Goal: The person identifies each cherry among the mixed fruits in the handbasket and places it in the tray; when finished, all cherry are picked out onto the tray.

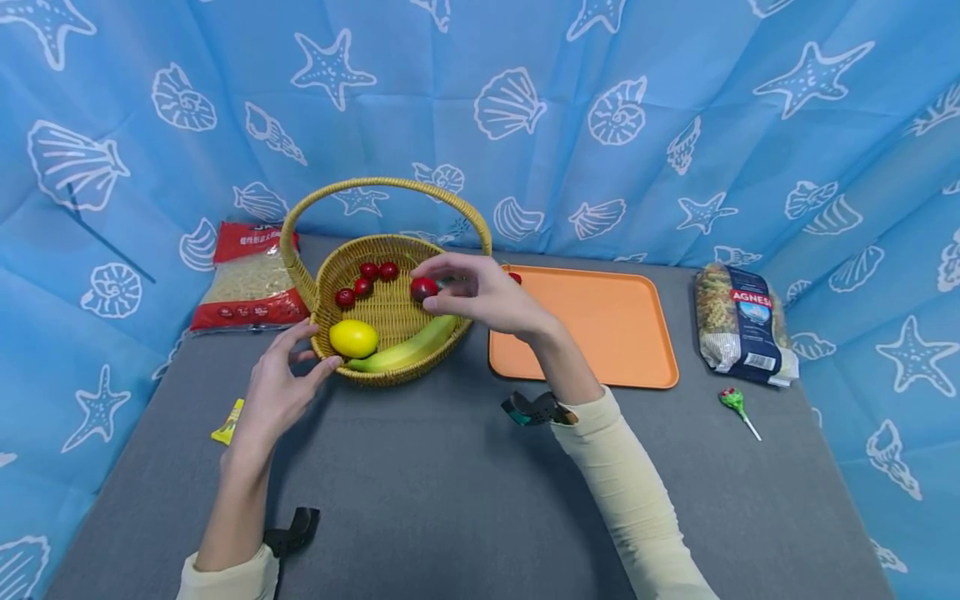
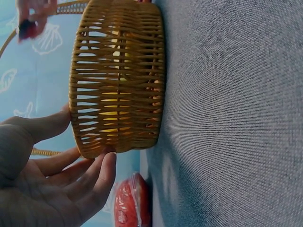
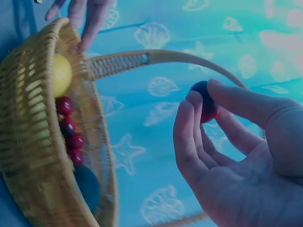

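My right hand (image 1: 483,292) pinches a dark red round fruit (image 1: 423,289) between thumb and fingers. In the right wrist view the fruit (image 3: 206,101) appears above the level of the basket's rim. The wicker basket (image 1: 386,379) stands on the table with its handle upright. Inside it lie a yellow lemon (image 1: 353,339), a greenish-yellow banana (image 1: 411,348) and several small red cherries (image 1: 363,287). A dark rounded thing (image 3: 87,189) is there too, mostly hidden in the head view by the right hand. My left hand (image 1: 281,379) grips the basket's left front side, thumb at the rim, fingers against the wicker.
An orange tray (image 1: 592,325) lies right of the basket, with a red fruit (image 1: 515,277) at its far left corner. A pasta bag (image 1: 742,325) and a green lollipop (image 1: 738,410) are farther right. On the left are a red-and-clear bag (image 1: 251,279) and a yellow packet (image 1: 227,423).
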A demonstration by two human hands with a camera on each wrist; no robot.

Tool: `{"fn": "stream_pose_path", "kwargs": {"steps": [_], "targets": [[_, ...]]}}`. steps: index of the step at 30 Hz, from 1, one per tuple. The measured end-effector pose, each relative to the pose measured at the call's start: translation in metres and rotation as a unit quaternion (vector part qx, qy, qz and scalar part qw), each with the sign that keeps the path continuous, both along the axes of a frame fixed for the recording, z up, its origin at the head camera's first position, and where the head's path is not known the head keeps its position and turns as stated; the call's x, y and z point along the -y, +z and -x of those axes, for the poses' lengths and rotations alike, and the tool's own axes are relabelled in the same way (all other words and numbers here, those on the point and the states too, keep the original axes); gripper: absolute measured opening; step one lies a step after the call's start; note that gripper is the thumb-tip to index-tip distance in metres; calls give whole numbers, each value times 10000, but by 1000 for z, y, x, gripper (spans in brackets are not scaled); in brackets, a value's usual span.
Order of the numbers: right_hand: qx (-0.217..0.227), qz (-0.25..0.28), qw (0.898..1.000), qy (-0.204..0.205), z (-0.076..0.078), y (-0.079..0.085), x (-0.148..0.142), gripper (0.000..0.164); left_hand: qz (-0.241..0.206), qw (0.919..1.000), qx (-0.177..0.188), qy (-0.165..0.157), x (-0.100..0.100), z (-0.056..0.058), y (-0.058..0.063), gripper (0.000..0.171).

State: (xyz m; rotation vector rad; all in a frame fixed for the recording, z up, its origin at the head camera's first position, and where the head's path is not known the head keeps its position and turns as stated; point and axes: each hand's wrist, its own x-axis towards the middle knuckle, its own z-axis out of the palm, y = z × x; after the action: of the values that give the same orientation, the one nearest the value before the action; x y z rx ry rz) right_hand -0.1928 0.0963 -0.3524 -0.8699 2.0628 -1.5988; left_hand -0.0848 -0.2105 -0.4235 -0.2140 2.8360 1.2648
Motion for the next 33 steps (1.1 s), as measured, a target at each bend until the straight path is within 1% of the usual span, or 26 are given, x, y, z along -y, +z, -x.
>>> {"fn": "stream_pose_path", "kwargs": {"steps": [2, 4, 7, 11, 15, 19, 21, 23, 28, 33], "targets": [[-49, 222, 9997, -5, -6, 3, -13, 37, -15, 10000, 14, -6, 0, 0, 1, 68], [-193, 418, 9989, -36, -10, 6, -26, 37, -24, 10000, 21, -4, 0, 0, 1, 68], [-421, 699, 9965, -196, -12, 7, -45, 37, -30, 10000, 12, -7, 1, -1, 1, 67], [-605, 898, 9918, -675, -8, 2, -69, 39, -34, 10000, 6, 11, 0, 0, 1, 67], [-528, 880, 9858, -1329, 2, -12, -91, 39, -21, 10000, -23, 18, 0, -1, 1, 67], [-311, 460, 9785, -1986, 14, -31, -108, 39, 7, 9999, -106, -16, 0, -1, 1, 68], [-165, 139, 9749, -2215, 20, -41, -115, 41, 13, 9999, -112, -31, -1, -1, 2, 69], [-109, -265, 9708, -2382, 27, -52, -120, 42, 12, 10000, -92, -35, -1, -1, 2, 69], [-178, -1178, 9598, -2542, 44, -78, -130, 42, 26, 10000, -30, -27, 0, -1, 2, 69], [-104, -1651, 9524, -2561, 57, -96, -134, 40, 53, 10000, -55, -23, -1, -1, 2, 68]]}}
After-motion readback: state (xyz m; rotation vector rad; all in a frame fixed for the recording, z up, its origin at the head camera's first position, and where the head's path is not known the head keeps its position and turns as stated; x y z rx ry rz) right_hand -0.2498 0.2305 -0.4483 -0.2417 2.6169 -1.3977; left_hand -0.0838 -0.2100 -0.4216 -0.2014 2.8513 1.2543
